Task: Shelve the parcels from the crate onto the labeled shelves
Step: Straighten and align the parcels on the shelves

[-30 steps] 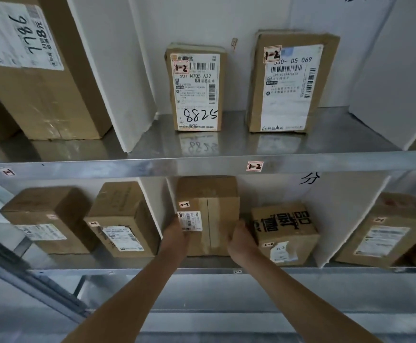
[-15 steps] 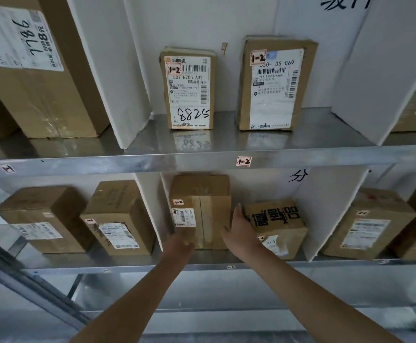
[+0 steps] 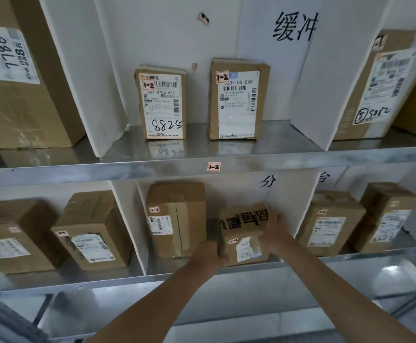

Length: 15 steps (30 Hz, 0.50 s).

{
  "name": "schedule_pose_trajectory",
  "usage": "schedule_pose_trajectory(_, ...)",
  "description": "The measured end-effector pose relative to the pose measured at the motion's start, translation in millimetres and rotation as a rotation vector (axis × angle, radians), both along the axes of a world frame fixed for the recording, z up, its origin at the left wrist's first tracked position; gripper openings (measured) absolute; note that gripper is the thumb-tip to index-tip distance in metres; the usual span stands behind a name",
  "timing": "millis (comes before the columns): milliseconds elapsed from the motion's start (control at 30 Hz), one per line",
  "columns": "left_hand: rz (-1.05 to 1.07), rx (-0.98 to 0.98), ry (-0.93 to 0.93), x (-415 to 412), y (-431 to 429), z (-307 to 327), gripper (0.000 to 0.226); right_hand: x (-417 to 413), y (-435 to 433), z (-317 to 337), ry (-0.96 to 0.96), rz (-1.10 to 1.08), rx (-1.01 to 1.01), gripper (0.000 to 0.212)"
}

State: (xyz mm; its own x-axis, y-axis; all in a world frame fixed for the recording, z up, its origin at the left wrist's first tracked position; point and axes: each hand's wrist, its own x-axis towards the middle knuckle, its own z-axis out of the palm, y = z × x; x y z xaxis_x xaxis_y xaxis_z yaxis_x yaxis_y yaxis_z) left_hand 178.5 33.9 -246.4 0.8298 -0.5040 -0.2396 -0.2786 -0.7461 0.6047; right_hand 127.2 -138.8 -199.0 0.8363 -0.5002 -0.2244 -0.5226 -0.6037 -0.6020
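While you look down from the head camera, your left hand [image 3: 209, 251] presses the left side of the small brown cardboard parcel with black printed characters [image 3: 243, 233], and your right hand [image 3: 275, 230] clasps its right side, fingers wrapped on the top corner. That parcel sits on the lower metal shelf [image 3: 117, 276], just beside the taller taped brown box [image 3: 177, 219]. Your left fingers are hidden behind the parcel. Its white label is too blurred to read.

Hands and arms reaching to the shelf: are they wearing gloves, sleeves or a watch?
No. The left hand and right hand are bare, with no gloves. Both forearms are bare as far down as the picture shows, with no sleeve, watch or bracelet in sight.
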Motion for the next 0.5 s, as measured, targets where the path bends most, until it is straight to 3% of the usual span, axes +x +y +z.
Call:
schedule_pose_trajectory(133, -0.035, 0.056, -0.076, -6.2, -20.3, -5.0, 0.033, -4.3, -7.4, -29.0, -0.036, -0.035, 0.081, 0.085)
schedule_pose_trajectory(333, 0.136, 0.08, -0.194, 7.0, -25.4, -9.8, 0.028, 11.7, -15.1, -54.1, -0.08, -0.213, 0.133, 0.067)
schedule_pose_trajectory(500, 0.209, 0.111, -0.206, 11.6, -26.2, -11.1, 0.026, 26.7, -14.5, -71.3, -0.111, -0.206, 0.235, 0.062)
